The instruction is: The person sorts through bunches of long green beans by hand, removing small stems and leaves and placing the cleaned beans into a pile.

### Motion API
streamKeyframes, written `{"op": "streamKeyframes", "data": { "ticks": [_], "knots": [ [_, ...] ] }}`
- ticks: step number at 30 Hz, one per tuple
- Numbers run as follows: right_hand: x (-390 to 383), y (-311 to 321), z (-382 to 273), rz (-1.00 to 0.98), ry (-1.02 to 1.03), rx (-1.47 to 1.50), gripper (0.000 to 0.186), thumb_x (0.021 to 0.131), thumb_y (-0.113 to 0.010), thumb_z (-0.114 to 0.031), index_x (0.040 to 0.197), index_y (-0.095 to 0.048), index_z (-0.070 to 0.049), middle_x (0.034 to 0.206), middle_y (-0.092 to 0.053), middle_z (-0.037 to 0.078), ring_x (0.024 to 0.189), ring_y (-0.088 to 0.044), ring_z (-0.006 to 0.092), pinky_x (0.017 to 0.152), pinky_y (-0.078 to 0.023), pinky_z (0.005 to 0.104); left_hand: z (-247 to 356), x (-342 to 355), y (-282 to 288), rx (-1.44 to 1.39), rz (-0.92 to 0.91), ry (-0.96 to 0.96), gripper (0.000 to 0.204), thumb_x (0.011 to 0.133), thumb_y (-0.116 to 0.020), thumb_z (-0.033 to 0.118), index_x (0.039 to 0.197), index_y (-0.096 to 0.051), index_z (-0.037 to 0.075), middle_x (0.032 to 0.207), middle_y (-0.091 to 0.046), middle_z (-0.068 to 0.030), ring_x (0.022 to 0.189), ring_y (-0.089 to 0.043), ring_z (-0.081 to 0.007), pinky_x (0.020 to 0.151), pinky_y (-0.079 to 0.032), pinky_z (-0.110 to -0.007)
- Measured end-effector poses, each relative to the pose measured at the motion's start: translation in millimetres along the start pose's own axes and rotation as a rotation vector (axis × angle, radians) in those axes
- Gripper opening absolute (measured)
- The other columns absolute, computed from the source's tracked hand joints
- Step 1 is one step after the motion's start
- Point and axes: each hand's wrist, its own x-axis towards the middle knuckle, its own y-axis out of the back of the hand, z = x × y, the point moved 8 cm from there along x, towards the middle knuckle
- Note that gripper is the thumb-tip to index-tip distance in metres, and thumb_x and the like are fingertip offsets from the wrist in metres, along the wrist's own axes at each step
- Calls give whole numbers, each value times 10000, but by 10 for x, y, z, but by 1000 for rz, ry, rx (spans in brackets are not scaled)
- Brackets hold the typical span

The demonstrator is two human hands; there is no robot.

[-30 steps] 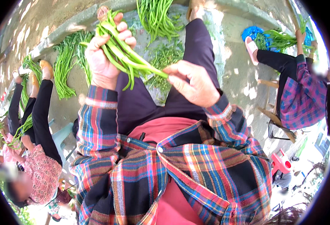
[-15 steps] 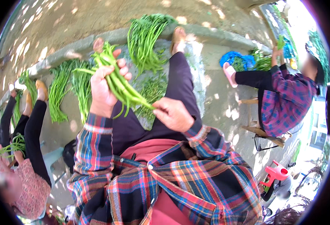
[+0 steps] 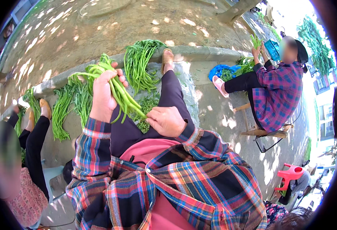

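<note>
Grey pavement (image 3: 210,122) is spread beneath black trousers (image 3: 172,92); leafy greens (image 3: 141,69) are laid in a heap beside one foot. Above the lap, a slanted bunch of stalks (image 3: 124,100) is held: bright green, smooth, long, bent over at the top. It is wrapped by the left hand's (image 3: 103,92) closed grip; its lower end is pinched by the right hand's (image 3: 166,120) thumb and fingers.

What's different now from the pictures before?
The right hand has come closer to the left hand, and the view has tipped up, showing more ground. The left hand still holds the green stalks; the right still pinches an end.
</note>
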Motion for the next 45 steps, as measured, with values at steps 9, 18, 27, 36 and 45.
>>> {"op": "streamKeyframes", "data": {
  "ticks": [9, 18, 27, 36, 45],
  "knots": [
    [73, 4, -196, -26, 77, -57, 119, 818, -569, -144, 888, -591, -51, 732, -547, 72, 667, -581, 267, 553, -469, 368, 238, -44, -78, 85, 39, -130, 315, 804, -478, 39, 1115, -457, -5, 778, -555, -68, 626, -538, -146, 578, -491, -306],
    [93, -5, -221, 2, 104, -93, 107, 818, -554, -157, 790, -532, -56, 702, -534, 77, 639, -581, 266, 522, -469, 385, 335, -127, -237, 151, 34, -224, 329, 784, -534, 40, 1102, -463, -4, 766, -565, -76, 595, -551, -142, 534, -486, -283],
    [102, 71, -222, 91, 123, -150, 136, 794, -558, -168, 730, -493, -67, 641, -517, 69, 564, -566, 259, 462, -447, 383, 443, -143, -373, 301, 16, -242, 352, 787, -548, 45, 1115, -462, -48, 755, -558, -80, 583, -546, -134, 515, -474, -269],
    [139, 79, -272, 190, 130, -65, 137, 755, -563, -159, 672, -493, -75, 592, -517, 66, 516, -553, 269, 434, -423, 387, 440, 12, -284, 264, 18, -203, 318, 793, -555, 49, 1089, -478, -39, 745, -556, -74, 591, -545, -141, 531, -474, -274],
    [160, 156, 196, 330, -261, 537, 87, 755, -523, -42, 708, -577, 7, 561, -512, 92, 497, -511, 170, 483, -407, 296, 463, 86, 29, -148, 40, -226, 221, 821, -498, 28, 1032, -455, -23, 726, -469, -62, 604, -446, -148, 579, -414, -306]
  ]
}}
